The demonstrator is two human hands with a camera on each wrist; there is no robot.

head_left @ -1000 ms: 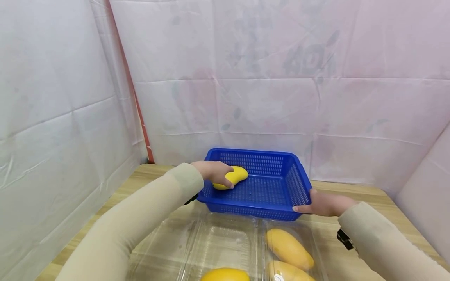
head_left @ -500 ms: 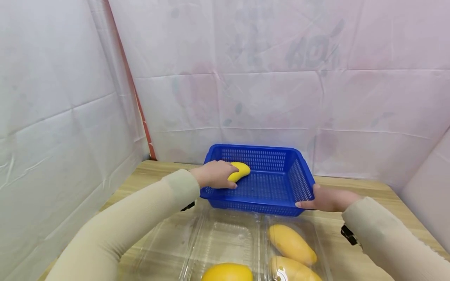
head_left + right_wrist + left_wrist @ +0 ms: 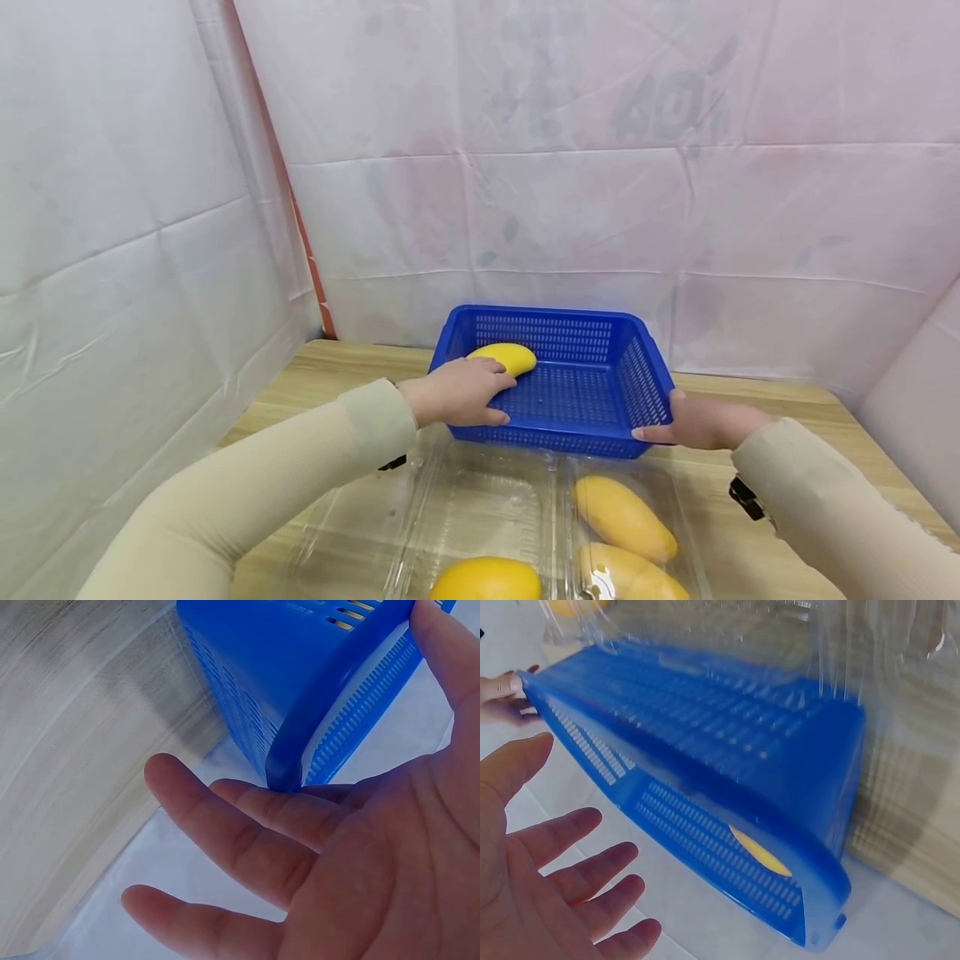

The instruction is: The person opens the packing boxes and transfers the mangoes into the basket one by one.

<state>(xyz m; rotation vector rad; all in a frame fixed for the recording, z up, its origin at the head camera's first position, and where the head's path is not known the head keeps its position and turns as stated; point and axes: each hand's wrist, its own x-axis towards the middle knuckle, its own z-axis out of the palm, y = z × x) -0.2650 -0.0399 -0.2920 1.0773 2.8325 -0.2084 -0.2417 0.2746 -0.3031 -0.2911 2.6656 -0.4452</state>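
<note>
Left arm (image 3: 285,467) bent, right arm (image 3: 832,492) reaching forward. Left hand (image 3: 456,393) palm down, fingers (image 3: 592,871) spread. Right hand (image 3: 708,422) gripping, thumb (image 3: 450,652) wide apart from fingers.

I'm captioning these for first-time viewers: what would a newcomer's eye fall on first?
Most likely the blue basket toward the back of the wooden table, with a yellow fruit inside at its left. Then the left hand, spread above the basket's near left side, and the right hand, touching its near right corner. In front, clear plastic containers show three more fruits, two on the right and one in the middle.
</note>
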